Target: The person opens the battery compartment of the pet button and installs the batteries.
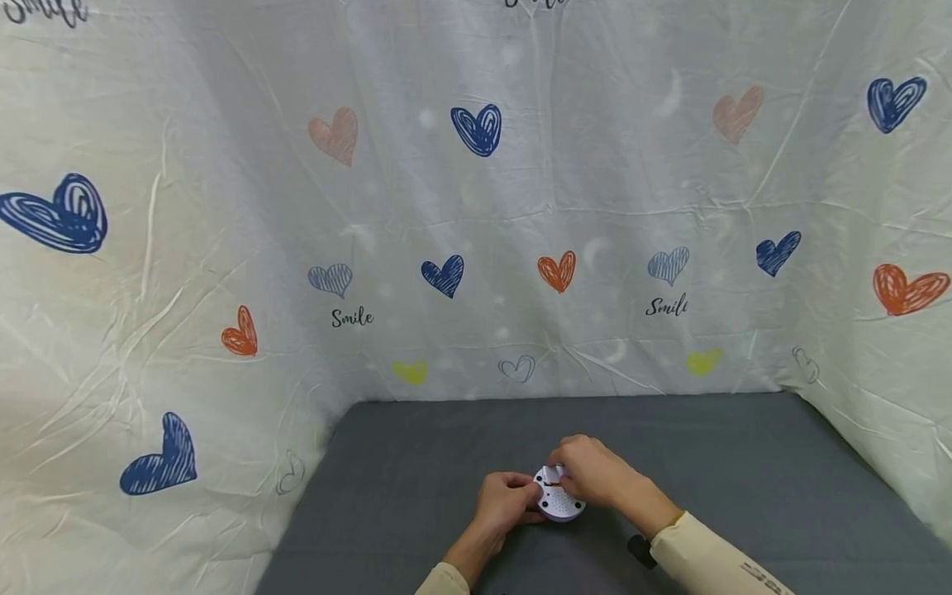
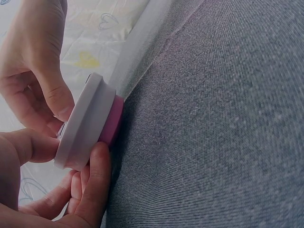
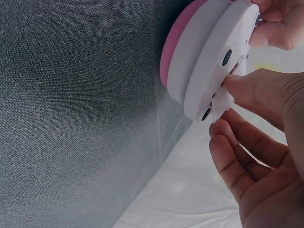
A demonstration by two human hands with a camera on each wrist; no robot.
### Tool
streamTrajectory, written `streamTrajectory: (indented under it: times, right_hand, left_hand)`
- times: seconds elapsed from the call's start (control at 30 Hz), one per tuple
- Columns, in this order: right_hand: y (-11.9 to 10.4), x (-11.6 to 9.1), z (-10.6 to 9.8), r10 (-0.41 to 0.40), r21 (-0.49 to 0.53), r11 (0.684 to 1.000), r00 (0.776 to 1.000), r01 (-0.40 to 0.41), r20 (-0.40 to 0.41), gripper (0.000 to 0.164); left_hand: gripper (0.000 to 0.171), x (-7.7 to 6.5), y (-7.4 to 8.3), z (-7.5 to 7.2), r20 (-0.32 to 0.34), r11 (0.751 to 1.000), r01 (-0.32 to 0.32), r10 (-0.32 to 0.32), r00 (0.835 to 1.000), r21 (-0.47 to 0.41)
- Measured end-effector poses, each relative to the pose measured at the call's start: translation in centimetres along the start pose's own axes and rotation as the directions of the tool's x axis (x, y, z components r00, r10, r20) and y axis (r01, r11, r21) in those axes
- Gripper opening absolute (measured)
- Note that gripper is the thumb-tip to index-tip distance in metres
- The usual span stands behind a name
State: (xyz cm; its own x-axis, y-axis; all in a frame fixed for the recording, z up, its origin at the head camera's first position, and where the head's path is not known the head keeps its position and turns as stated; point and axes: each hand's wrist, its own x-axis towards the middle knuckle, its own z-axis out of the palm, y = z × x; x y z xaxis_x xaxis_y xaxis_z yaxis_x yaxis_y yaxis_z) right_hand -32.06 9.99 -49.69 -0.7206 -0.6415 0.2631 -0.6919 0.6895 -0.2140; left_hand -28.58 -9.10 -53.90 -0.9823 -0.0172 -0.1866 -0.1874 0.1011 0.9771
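A round white device (image 1: 561,506) with dark feet and small holes on its upturned face sits over the grey tabletop, pink base (image 2: 113,118) downward. My left hand (image 1: 502,502) grips its left edge, thumb on the face and fingers against the side and pink part. From the far right, my right hand (image 1: 595,469) reaches over the face. In the right wrist view its thumb and fingers pinch a small white cover (image 3: 223,101) standing up from the face. A thin orange-brown strip shows beside it in the head view; what it is cannot be told.
Dark grey cloth (image 1: 416,463) covers the table. A pale curtain (image 1: 476,330) printed with hearts hangs behind and along both sides. By the right sleeve is a small black object (image 1: 641,550), partly hidden.
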Motion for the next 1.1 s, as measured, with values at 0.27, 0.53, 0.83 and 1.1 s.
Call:
streamTrajectory:
  times: [0.27,0.53,0.83,1.1]
  right_hand:
    - [0.0,-0.1,-0.1,-0.008,0.014,1.0,1.0,0.008,-0.012,0.016]
    - [0.3,-0.3,-0.2,-0.016,0.049,0.999,0.999,0.018,-0.034,0.015]
    - [0.7,-0.4,-0.1,0.056,0.022,0.998,0.993,-0.054,-0.104,0.019]
    - [1.2,-0.6,-0.2,0.307,0.19,0.934,0.952,-0.303,0.013,0.01]
  left_hand:
    - [0.028,0.2,-0.3,0.1,0.0,1.0,-0.006,0.006,1.0,-0.002]
    - [0.027,0.3,-0.3,0.2,0.003,1.0,-0.011,0.011,1.0,0.001]
    - [0.028,0.1,-0.2,0.2,-0.003,1.0,-0.005,0.005,1.0,0.006]
    - [0.03,0.1,-0.2,0.2,-0.005,1.0,0.001,-0.001,1.0,0.007]
